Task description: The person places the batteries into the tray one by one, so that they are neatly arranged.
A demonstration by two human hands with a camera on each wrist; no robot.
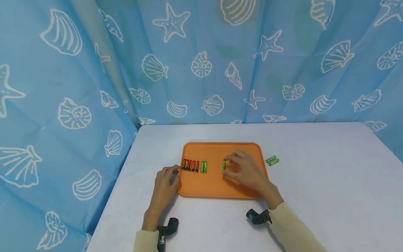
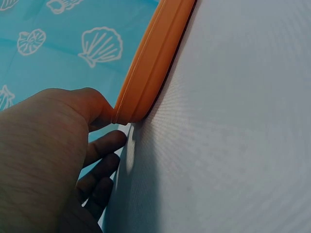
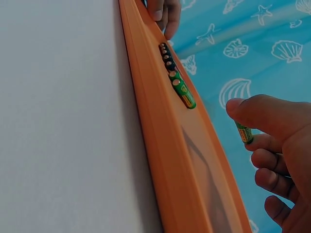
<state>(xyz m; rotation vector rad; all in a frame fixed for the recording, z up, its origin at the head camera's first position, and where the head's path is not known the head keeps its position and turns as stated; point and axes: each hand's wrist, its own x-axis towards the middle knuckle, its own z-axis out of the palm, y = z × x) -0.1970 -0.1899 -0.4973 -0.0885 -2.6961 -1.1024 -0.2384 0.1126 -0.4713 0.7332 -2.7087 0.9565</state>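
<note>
My right hand (image 1: 244,169) pinches a green battery (image 1: 224,165) by its ends between thumb and index finger, above the orange tray (image 1: 207,185). In the right wrist view the same battery (image 3: 244,132) shows between the thumb and a finger of that hand (image 3: 282,145). My left hand (image 1: 164,185) is at the tray's left edge, its fingers loosely bent; in the left wrist view the thumb of this hand (image 2: 58,131) touches the tray's rim (image 2: 150,63). Several red-and-black batteries (image 1: 190,166) stand in a row by the tray's left side, with two green batteries (image 1: 203,167) to their right.
Two more green batteries (image 1: 272,160) lie on the white table (image 1: 321,182), just right of the tray. A blue curtain (image 1: 189,84) with shell and starfish prints hangs behind and at the left. A dark wrist camera (image 1: 259,217) sits on the right wrist.
</note>
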